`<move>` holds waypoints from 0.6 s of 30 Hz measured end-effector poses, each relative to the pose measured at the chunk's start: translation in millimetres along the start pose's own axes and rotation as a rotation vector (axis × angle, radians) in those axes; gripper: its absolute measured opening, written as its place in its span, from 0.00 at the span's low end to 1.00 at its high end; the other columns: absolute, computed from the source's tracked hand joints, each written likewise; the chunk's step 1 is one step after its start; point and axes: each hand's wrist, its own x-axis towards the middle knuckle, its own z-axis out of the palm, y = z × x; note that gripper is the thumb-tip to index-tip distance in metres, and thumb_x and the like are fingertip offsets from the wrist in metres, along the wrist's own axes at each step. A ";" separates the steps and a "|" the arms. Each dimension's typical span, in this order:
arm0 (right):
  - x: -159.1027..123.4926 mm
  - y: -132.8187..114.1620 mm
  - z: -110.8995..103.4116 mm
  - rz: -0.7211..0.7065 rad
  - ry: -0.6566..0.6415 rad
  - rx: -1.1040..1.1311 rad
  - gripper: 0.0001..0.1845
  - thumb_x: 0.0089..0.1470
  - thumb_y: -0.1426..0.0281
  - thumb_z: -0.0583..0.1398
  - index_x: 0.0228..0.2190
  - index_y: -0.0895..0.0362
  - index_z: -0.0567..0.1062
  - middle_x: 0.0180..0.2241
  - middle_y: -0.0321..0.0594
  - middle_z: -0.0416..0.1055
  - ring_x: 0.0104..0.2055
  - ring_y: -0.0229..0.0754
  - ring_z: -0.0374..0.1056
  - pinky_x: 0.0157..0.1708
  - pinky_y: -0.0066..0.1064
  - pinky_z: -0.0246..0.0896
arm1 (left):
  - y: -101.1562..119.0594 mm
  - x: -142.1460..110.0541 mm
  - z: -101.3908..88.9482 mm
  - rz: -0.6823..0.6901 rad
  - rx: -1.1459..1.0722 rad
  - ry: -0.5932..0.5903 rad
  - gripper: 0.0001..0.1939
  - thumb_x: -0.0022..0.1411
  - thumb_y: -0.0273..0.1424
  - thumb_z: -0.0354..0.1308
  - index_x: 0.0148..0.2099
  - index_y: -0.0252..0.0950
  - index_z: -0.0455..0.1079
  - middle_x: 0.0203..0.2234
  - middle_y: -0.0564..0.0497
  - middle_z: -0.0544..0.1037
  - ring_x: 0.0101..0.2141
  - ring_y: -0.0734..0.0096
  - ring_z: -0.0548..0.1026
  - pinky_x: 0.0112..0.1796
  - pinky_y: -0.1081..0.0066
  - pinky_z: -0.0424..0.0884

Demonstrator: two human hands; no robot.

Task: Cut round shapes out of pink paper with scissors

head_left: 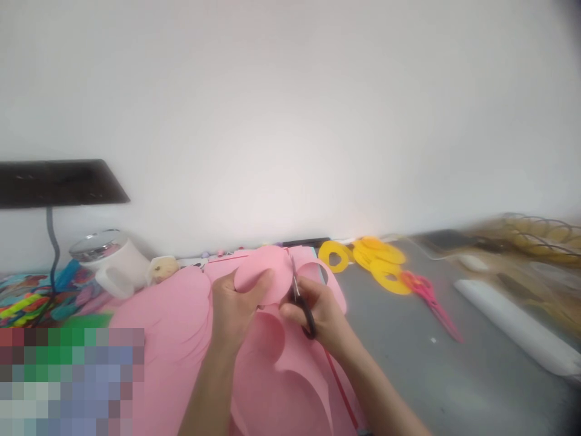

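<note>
Legible text, labels, brands, numbers, signs: none. Dark panel [59, 183], far left, against the pale wall [281, 115]: a few small, faint marks on the face, too blurred to tell whether letters, figures or reflections. Pixelated block [68, 384], lower left corner: coarse coloured squares; any lettering there cannot be made out.

Craft desk [390, 369], home or workshop unclear: wall [290, 121] beyond fingers [264, 286]; cut pink paper [302, 363] beneath; yellow rings [372, 251], pink scissors [432, 299] right of them.
</note>
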 end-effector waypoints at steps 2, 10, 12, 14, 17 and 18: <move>-0.1 1.2 -0.1 -0.001 0.001 0.000 0.19 0.40 0.61 0.69 0.21 0.56 0.66 0.19 0.30 0.61 0.22 0.34 0.55 0.21 0.26 0.55 | 0.7 -0.4 -0.4 -0.003 0.010 -0.011 0.12 0.39 0.35 0.67 0.19 0.33 0.68 0.12 0.55 0.66 0.18 0.73 0.65 0.19 0.73 0.62; 0.1 0.4 -0.3 0.008 -0.020 0.033 0.19 0.41 0.62 0.69 0.21 0.56 0.65 0.19 0.30 0.59 0.22 0.33 0.53 0.21 0.25 0.52 | 6.6 -3.7 0.0 -0.005 0.003 -0.017 0.13 0.41 0.35 0.66 0.19 0.33 0.68 0.13 0.56 0.64 0.19 0.75 0.62 0.19 0.75 0.60; 0.2 0.3 -0.5 0.014 -0.015 0.032 0.19 0.40 0.62 0.70 0.22 0.57 0.67 0.19 0.29 0.59 0.22 0.33 0.53 0.21 0.25 0.52 | 5.2 -2.8 -0.3 -0.002 0.003 -0.029 0.13 0.41 0.35 0.66 0.18 0.33 0.67 0.13 0.56 0.64 0.19 0.76 0.62 0.19 0.75 0.59; 0.3 0.3 -0.6 0.013 -0.012 0.026 0.19 0.39 0.60 0.71 0.22 0.57 0.67 0.18 0.29 0.58 0.22 0.33 0.52 0.21 0.25 0.51 | 3.8 -1.7 -0.7 0.006 0.003 -0.027 0.13 0.41 0.35 0.66 0.18 0.33 0.67 0.13 0.56 0.64 0.19 0.76 0.61 0.19 0.75 0.58; 0.3 0.3 -0.6 0.001 -0.010 0.020 0.21 0.38 0.59 0.71 0.22 0.56 0.66 0.18 0.29 0.57 0.22 0.33 0.52 0.20 0.25 0.51 | 3.0 -0.4 -1.0 0.004 0.002 -0.029 0.14 0.40 0.37 0.66 0.18 0.33 0.67 0.13 0.56 0.63 0.19 0.76 0.61 0.19 0.75 0.58; 0.3 0.1 -0.5 -0.002 -0.011 0.023 0.21 0.38 0.59 0.71 0.22 0.56 0.66 0.18 0.29 0.58 0.22 0.33 0.52 0.20 0.25 0.51 | 3.1 -0.3 -1.1 -0.004 0.003 -0.033 0.15 0.40 0.37 0.66 0.17 0.33 0.66 0.13 0.56 0.63 0.19 0.76 0.61 0.19 0.75 0.58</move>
